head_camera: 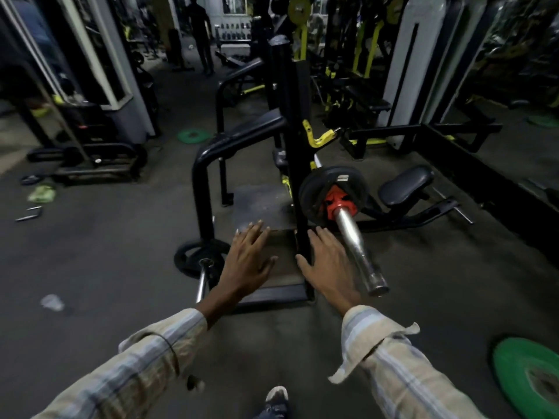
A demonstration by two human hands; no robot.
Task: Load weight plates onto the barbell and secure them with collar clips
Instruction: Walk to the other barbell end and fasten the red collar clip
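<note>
Both hands out in front, palms down, nothing held; left hand [249, 261] has fingers straight and slightly spread, thumb out to the side, hovering over the dark footplate [260, 204] of the rack; right hand [328, 263] likewise flat, fingers extended, thumb pointing inward, just beside the barbell sleeve [358, 252] but apart from it; striped shirt cuffs on both wrists, right cuff unbuttoned and flapping.

Barbell sleeve is chrome, angled toward the camera, its end near the right wrist; one black weight plate [328, 189] sits on it up against the black rack upright [295, 146]; red collar clip [340, 204] is on the sleeve touching the plate's outer face; yellow hook [316, 136] on the upright above the plate.

Second black plate [196, 258] lies on the floor left of the left hand, with another chrome bar end [204, 276] over it; green plate [532, 379] flat on the floor at lower right, well apart from the barbell; another green plate [193, 136] farther back on the floor; black padded seat [406, 184] right of the loaded plate; a shoe [276, 397] at bottom centre; a person [201, 31] stands far back, blurred; the rest of the gym is dim and detail is hard to tell.
</note>
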